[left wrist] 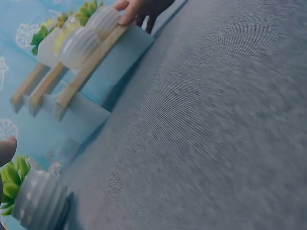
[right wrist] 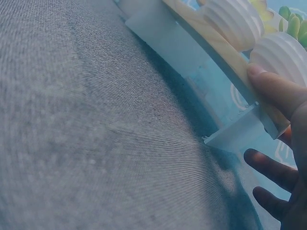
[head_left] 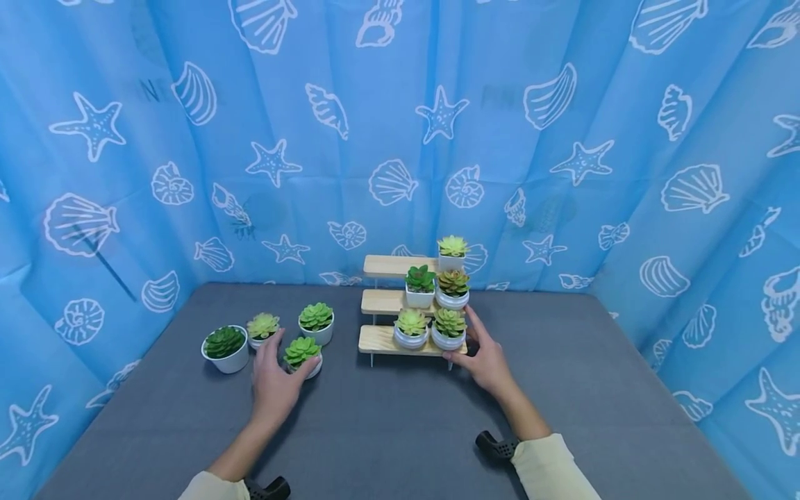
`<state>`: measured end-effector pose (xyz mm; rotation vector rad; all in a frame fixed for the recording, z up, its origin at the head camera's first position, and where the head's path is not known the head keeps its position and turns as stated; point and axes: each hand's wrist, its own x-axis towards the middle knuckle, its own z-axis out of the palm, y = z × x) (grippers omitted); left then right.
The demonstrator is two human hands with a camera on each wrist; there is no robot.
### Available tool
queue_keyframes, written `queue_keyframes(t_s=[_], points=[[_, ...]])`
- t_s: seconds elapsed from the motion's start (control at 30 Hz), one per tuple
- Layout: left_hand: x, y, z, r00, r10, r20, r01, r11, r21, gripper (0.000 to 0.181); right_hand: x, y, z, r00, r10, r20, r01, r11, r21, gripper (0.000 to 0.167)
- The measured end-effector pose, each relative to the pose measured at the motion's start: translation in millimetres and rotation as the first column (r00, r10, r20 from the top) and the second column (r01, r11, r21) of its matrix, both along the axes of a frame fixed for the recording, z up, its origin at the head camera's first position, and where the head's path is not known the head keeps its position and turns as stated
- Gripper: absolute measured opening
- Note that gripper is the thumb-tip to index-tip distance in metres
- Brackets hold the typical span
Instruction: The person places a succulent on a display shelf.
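My left hand (head_left: 275,389) is spread around a bright green succulent (head_left: 303,351) in a white pot, thumb at its right, fingers at its left near a pale succulent (head_left: 262,325). In the left wrist view its thumb (left wrist: 6,149) is above the ribbed pot (left wrist: 40,200). My right hand (head_left: 490,364) is at the right end of a three-step wooden stand (head_left: 378,339). Its thumb (right wrist: 276,88) touches the lowest step's edge beside a ribbed white pot (right wrist: 280,56); the lower fingers are spread apart. Whether the index finger touches a pot is hidden.
Several potted succulents stand on the steps, mostly toward the right. On the grey table (head_left: 387,430), a dark green succulent (head_left: 226,342) stands far left and another green one (head_left: 316,317) behind my left hand. A blue shell-patterned curtain (head_left: 400,139) surrounds the back and sides.
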<state>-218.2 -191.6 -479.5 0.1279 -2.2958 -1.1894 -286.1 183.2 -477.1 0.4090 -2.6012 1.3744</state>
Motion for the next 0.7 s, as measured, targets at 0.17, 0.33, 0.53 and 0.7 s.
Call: queue_keyframes(t_s=[0.17, 0.33, 0.53, 0.7], points=[[2.6, -4.2, -1.6, 0.995, 0.016, 0.100, -0.015, 1.000, -0.011, 0.086, 1.0, -0.9, -0.6, 1.000, -0.004, 0.006, 0.004, 1.000, -0.024, 0.103], [5.0, -5.6, -2.0, 0.980, 0.048, 0.192, -0.036, 0.997, -0.065, 0.090, 0.6, -0.9, 0.0, 1.000, -0.004, 0.012, 0.004, 1.000, -0.018, 0.103], [4.1, -6.6, -7.1, 0.966, 0.065, 0.250, -0.039, 0.994, -0.104, 0.084, 1.6, -0.8, 1.4, 1.000, -0.007, 0.008, 0.007, 1.000, -0.021, 0.103], [3.8, -7.9, -8.8, 0.956, 0.082, 0.282, -0.053, 0.993, -0.110, 0.077, 1.7, -1.4, 1.2, 1.000, -0.002, 0.010, 0.003, 1.000, -0.028, 0.103]])
